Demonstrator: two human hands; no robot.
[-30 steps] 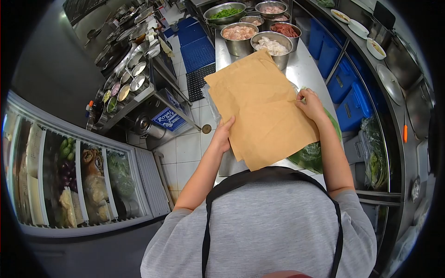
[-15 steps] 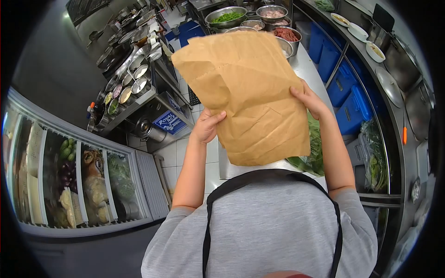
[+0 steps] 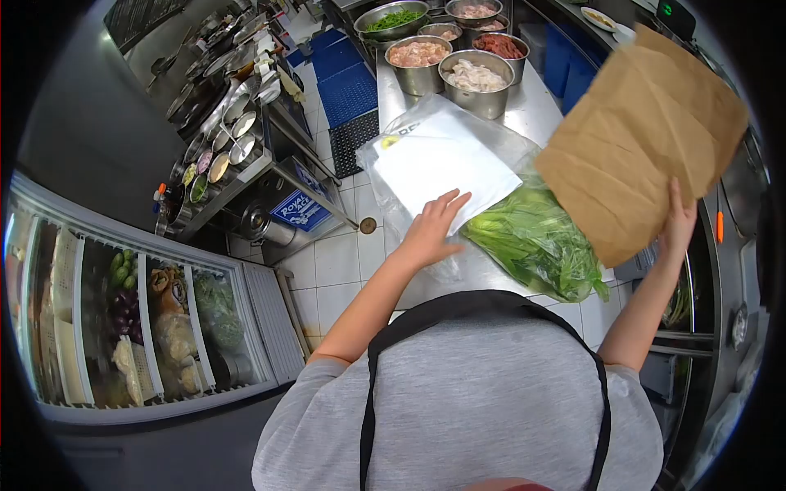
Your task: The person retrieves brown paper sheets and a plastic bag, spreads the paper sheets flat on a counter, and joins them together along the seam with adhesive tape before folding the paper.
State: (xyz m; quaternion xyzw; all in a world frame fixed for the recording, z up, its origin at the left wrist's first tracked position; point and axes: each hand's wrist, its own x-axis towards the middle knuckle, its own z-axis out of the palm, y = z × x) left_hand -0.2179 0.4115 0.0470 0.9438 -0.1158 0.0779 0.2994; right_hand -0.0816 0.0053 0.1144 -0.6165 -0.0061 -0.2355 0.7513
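Note:
My right hand (image 3: 678,219) grips the lower edge of a large brown paper bag (image 3: 643,139), creased and flat, held up at the right over the edge of the steel table. My left hand (image 3: 435,231) has its fingers spread at the near edge of a white sheet-like packet (image 3: 446,159); whether it touches the packet I cannot tell. Clear plastic (image 3: 372,164) surrounds the packet. Just right of the left hand lies a clear bag of leafy greens (image 3: 540,241), partly covered by the paper bag.
Metal bowls of raw meat, including pale pieces (image 3: 477,78) and minced-looking meat (image 3: 418,55), stand at the table's far end beside a bowl of chopped greens (image 3: 395,20). A glass-topped fridge (image 3: 270,327) is at left, near a rack of condiment pots (image 3: 219,168).
My left hand has let go of the paper bag and come down toward the white packet. The right hand has swung the bag to the right, uncovering the packet, greens and bowls.

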